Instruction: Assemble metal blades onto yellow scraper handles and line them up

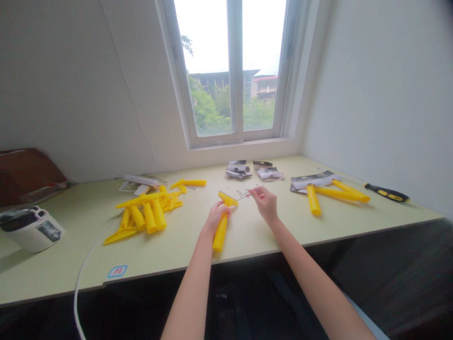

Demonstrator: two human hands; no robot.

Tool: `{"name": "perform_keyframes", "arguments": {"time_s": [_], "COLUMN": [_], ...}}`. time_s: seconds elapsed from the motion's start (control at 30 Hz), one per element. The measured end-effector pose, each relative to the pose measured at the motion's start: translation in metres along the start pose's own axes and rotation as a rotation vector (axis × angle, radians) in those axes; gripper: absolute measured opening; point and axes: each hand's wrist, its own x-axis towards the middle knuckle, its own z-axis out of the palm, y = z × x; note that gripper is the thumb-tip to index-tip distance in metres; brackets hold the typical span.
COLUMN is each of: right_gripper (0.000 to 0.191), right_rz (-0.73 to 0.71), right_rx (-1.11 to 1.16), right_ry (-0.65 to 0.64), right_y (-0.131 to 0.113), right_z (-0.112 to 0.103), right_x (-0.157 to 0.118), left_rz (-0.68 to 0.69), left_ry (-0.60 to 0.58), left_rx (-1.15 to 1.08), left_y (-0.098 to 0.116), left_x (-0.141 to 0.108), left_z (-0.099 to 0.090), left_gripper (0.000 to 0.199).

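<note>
Head view: my left hand (pixel 215 218) clamps a yellow piece (pixel 220 232), held tilted just above the counter (pixel 63 264). My right hand (pixel 265 204) pinches a thin metal pin (pixel 242 197), its tip near the top of the yellow piece. Hands just apart. Tiny screws (pixel 242 192) lie just beyond that piece. A yellow pile (pixel 148 213) sits left of it; a screwdriver (pixel 387 192) lies well right.

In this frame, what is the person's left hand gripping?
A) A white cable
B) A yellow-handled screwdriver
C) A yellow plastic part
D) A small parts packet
C. The left hand is closed around a yellow plastic part, whose lower end extends below the hand.
</note>
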Motion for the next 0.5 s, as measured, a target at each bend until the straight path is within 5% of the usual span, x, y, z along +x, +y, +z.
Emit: {"name": "perform_keyframes", "arguments": {"time_s": [0.3, 0.5], "right_gripper": [0.033, 0.029], "right_rz": [0.073, 0.142], "right_rx": [0.007, 0.222], "right_ry": [-0.007, 0.030], "right_y": [-0.0009, 0.0017], "right_z": [-0.0009, 0.0012], "right_x": [-0.0007, 0.0018], "left_rz": [-0.026, -0.009], "left_ry": [0.010, 0.048], "left_rx": [-0.004, -0.110], "left_y": [-0.0003, -0.0025], "left_x": [0.0010, 0.0054], "left_z": [-0.0006, 0.0001], "left_gripper": [0.042, 0.030]}}
